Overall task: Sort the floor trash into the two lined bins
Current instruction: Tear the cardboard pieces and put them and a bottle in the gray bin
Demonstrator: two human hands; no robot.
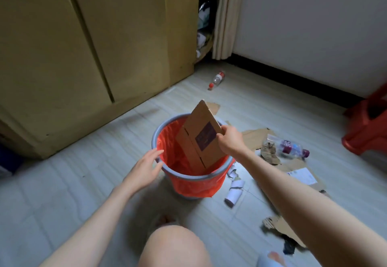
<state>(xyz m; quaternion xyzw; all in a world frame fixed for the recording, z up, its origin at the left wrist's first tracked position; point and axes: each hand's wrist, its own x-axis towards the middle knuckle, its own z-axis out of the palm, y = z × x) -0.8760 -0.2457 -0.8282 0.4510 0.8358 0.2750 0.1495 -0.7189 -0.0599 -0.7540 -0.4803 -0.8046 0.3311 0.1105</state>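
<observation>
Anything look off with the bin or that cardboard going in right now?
The flattened cardboard box stands tilted in the red-lined bin, much of it above the rim, right hand gripping its edge. It looks too tall to drop fully inside. Left hand touches the rim.

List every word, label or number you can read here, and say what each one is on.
None can be read for certain.
Cardboard piece held in the bin: dark printed patch, too blurred to read.
Purple-labelled bottle on the floor: white lettering, too blurred to read.
Red-capped bottle near the boxes: red label, too small to read.
White sheet on the flat cardboard: printed lines, too small to read.
</observation>
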